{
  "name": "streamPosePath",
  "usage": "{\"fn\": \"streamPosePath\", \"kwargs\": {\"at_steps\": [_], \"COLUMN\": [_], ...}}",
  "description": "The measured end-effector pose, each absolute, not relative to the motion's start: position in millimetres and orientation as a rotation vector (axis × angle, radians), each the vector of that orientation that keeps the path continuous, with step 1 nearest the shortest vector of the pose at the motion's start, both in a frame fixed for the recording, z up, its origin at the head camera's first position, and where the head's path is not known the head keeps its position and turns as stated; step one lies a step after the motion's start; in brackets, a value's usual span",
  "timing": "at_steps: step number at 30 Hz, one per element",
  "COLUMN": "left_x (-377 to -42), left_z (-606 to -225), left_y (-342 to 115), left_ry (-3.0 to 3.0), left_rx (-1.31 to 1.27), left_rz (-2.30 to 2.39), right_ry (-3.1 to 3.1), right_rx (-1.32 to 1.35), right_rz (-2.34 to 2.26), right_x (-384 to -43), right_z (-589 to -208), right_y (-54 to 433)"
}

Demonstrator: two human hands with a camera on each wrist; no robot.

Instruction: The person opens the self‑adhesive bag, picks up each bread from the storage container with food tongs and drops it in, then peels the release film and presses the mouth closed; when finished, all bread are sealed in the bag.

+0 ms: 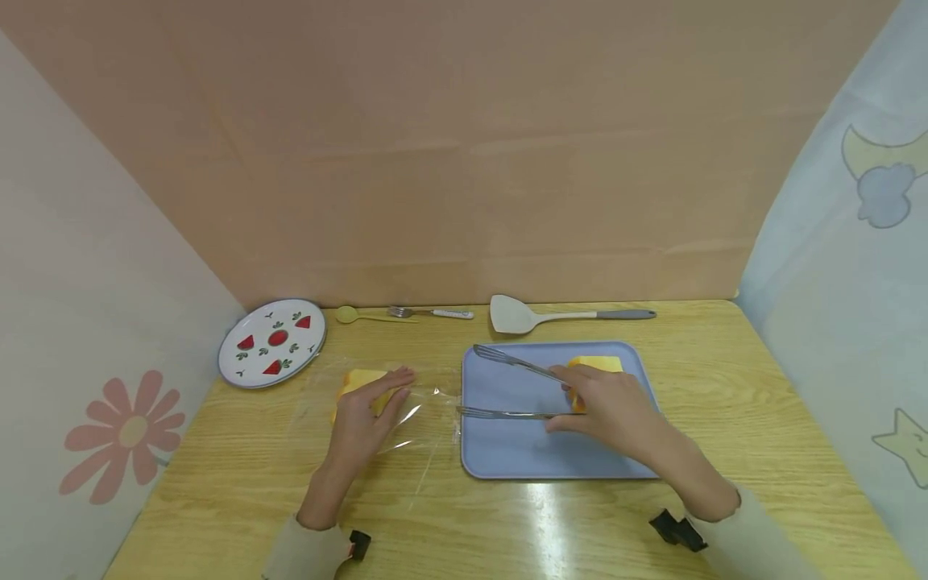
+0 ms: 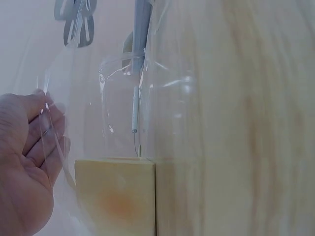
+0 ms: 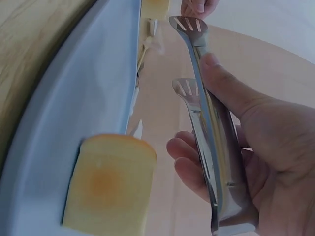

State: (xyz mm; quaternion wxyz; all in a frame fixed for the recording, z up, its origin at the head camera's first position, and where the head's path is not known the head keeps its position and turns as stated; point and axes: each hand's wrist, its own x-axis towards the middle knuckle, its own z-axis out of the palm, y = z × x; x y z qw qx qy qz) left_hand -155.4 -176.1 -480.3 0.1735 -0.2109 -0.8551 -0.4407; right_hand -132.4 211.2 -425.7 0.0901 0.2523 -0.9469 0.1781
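Note:
A clear plastic bag (image 1: 416, 431) lies on the wooden table, with a bread slice (image 1: 358, 379) inside or under its film. My left hand (image 1: 366, 415) is over the bag; in the left wrist view its thumb and fingers (image 2: 47, 160) hold the raised film beside the slice. My right hand (image 1: 616, 403) grips metal tongs (image 1: 511, 415) over the blue tray (image 1: 500, 459), their slotted ends spread apart, pointing toward the bag, with nothing between them. A second bread slice (image 3: 110, 187) rests on the tray, partly hidden by this hand in the head view.
A white plate (image 1: 254, 358) with watermelon prints stands at the back left. Along the back edge lie a yellow spoon (image 1: 348, 314), a fork (image 1: 442, 313) and a white spatula (image 1: 513, 316) with a grey handle. Cloth walls enclose the table.

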Motion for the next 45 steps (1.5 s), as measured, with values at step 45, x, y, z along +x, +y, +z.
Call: {"fn": "streamPosePath", "kwargs": {"at_steps": [45], "left_x": [-154.6], "left_z": [-480.6], "left_y": [-178.0], "left_ry": [-2.406], "left_rx": [-0.632], "left_rz": [-1.240], "right_ry": [-3.069], "right_rx": [0.631], "right_rz": [0.525], "right_x": [-131.9], "right_z": [-414.2], "right_y": [384.4]}}
